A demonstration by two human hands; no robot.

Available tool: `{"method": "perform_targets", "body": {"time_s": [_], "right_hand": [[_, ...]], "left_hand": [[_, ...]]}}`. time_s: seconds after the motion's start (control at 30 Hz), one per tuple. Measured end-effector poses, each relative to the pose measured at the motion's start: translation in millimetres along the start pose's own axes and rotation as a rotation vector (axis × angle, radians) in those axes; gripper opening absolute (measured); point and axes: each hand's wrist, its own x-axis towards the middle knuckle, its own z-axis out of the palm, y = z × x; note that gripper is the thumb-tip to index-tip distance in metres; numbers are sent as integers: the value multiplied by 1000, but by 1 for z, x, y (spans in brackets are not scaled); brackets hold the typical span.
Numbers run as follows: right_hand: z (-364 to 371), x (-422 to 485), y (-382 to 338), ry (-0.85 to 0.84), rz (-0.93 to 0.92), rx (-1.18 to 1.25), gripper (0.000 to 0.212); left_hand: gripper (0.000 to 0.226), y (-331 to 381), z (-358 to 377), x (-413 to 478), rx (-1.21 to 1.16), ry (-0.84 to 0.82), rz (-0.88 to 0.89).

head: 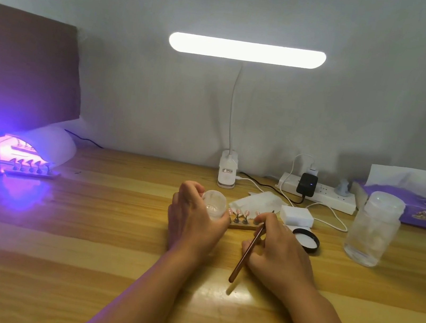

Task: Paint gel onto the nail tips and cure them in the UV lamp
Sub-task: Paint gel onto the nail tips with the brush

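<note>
Head cam: L hand [191, 223] grips gel jar [215, 203], R hand [281, 260] pinches brush [246, 253]; desk-lamp label [227, 171] unreadable

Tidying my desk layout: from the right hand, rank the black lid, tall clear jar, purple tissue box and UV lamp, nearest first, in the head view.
From the right hand:
1. black lid, just right of it
2. tall clear jar, farther right
3. purple tissue box, back right
4. UV lamp, far left, glowing
</note>
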Motion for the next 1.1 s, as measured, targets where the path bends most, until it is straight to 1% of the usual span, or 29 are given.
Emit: {"method": "perform_targets", "body": {"time_s": [0.07,0.23,0.33,0.43,0.7,0.8,0.97,1.1], "right_hand": [[0,0,0,-18,6,-11,47],[0,1,1,-17,31,-9,46],[0,1,0,-14,-2,-14,45],[0,0,-1,-13,-45,-33,39],[-4,-3,-4,26,-69,14,32],[-5,-3,-5,51,-69,48,29],[-6,-2,-7,57,-74,69,31],[-6,-2,-7,59,-70,83,37]], "left_hand": [[70,0,1,-1,-9,-13,23],[70,-1,2,1,-44,-39,13],[70,-1,2,1,-54,-54,15],[68,-2,3,1,-62,-62,9],[67,-5,2,4,-133,-97,-139],[67,-6,2,5,-139,-107,-165],[66,-5,1,5,-137,-119,-184],[66,-4,1,4,-114,-125,-155]]}}
